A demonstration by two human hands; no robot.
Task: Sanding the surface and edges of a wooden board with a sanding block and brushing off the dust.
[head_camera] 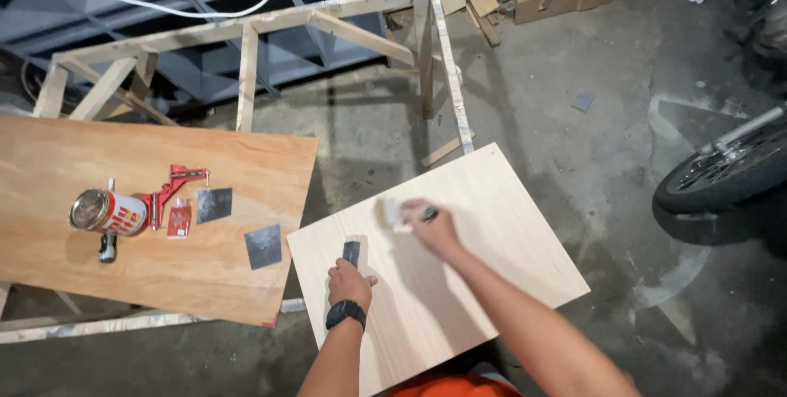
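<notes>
The pale panel (459,257) lies under both hands. The left hand (349,282) is closed on a small dark scraper (352,251); the right hand (433,229), just beyond, grips a blurred white pad (395,212). Best to brace the panel and use even strokes.

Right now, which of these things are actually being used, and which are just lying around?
In use:
pale wooden panel
small dark block under the left hand
blurred pale pad in the right hand

Lying about:
tin can
red corner clamp
two dark square sheets
brown plywood board
wooden frame
motorcycle wheel
</notes>
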